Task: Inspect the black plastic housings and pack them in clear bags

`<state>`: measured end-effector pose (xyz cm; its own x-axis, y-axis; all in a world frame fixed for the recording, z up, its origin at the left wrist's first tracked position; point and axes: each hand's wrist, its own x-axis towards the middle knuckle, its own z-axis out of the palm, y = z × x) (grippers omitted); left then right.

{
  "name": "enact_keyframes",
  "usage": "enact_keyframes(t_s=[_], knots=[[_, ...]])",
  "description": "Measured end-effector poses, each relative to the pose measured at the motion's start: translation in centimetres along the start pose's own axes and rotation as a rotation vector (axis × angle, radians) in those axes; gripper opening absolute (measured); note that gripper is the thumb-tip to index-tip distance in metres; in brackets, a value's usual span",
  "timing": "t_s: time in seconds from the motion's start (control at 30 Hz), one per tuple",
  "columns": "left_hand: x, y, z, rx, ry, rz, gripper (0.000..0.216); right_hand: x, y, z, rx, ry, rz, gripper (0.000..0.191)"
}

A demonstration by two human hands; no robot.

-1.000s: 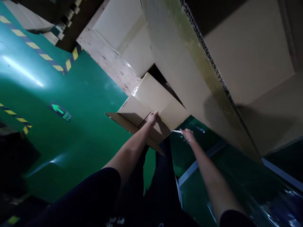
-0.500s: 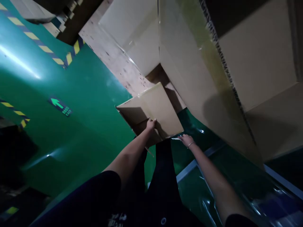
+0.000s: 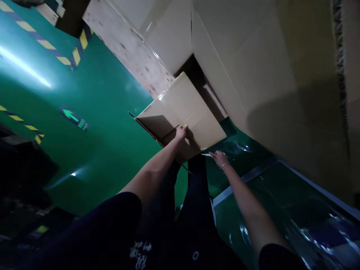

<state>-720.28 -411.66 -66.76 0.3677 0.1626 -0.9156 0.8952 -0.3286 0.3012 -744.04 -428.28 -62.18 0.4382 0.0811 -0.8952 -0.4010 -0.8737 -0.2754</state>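
A folded cardboard box [image 3: 185,108] hangs in front of me above the green floor, tilted, with one flap down at its left. My left hand [image 3: 181,132] is closed on the box's lower edge, fingers curled round the board. My right hand [image 3: 218,157] is at the box's lower right corner, fingers closed on a thin white strip [image 3: 206,154] that pokes out toward the box. A bracelet circles that wrist. My dark-clothed legs show below the box.
Large cardboard sheets [image 3: 253,75] lean overhead at the right. A wooden pallet board [image 3: 132,48] runs behind the box. The green floor [image 3: 92,97] has an arrow sign [image 3: 74,119] and yellow-black striped tape. A glossy green table with a metal rim [image 3: 247,176] lies at lower right.
The box has lifted and tipped so its broad face shows more. Both hands rose with it and keep their places. The view swung so the big sheets fill more of the right.
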Motion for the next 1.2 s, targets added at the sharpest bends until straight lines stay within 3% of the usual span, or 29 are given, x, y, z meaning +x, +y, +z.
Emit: enact_keyframes(t_s=[0.7, 0.9, 1.1, 1.2], knots=[[-0.5, 0.0, -0.7, -0.014, -0.007, 0.003, 0.013, 2.5, 1.2, -1.8, 0.008, -0.014, -0.055, 0.039], [-0.8, 0.0, -1.1, -0.015, -0.027, -0.002, 0.013, 2.1, 3.5, -4.8, 0.006, 0.011, 0.037, 0.040], [-1.5, -0.3, -2.3, -0.017, -0.034, -0.010, 0.018, -2.5, 8.2, -9.2, -0.001, 0.082, 0.242, 0.046], [-2.1, -0.7, -2.7, -0.032, -0.026, -0.006, 0.015, -6.5, 7.3, -10.4, -0.012, 0.108, 0.304, 0.046]])
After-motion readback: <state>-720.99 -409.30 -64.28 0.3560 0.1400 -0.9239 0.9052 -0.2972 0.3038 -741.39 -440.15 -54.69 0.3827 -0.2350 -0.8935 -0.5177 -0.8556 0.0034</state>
